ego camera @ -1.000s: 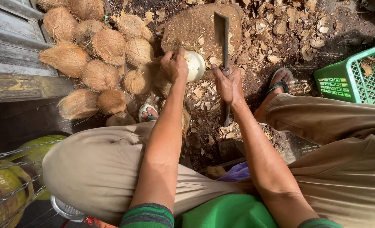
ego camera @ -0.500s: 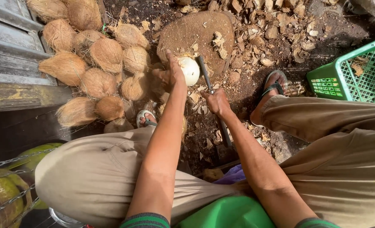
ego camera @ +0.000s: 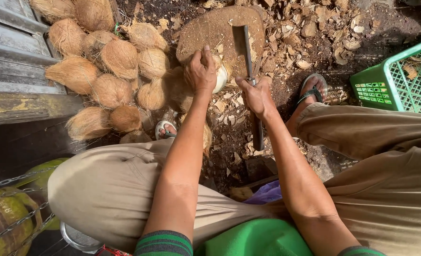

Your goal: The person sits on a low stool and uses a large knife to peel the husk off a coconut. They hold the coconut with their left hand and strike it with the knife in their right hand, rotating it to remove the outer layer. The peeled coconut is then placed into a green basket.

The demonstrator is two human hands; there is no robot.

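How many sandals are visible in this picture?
2. A pale sandal sits just below the coconut pile; a dark sandal sits right of the cleaver, near the green crate.

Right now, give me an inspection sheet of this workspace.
Surface: round wooden chopping block on bare dirt ground.
Job's things: peeled pale coconut held against the block; cleaver blade raised over the block.
Clutter: husk chips scattered on the ground.
Hands: left hand grips the coconut; right hand grips the cleaver handle.
Cables: nothing seen.
Surroundings: pile of husked brown coconuts to the left, green plastic crate to the right, green coconuts behind wire mesh.
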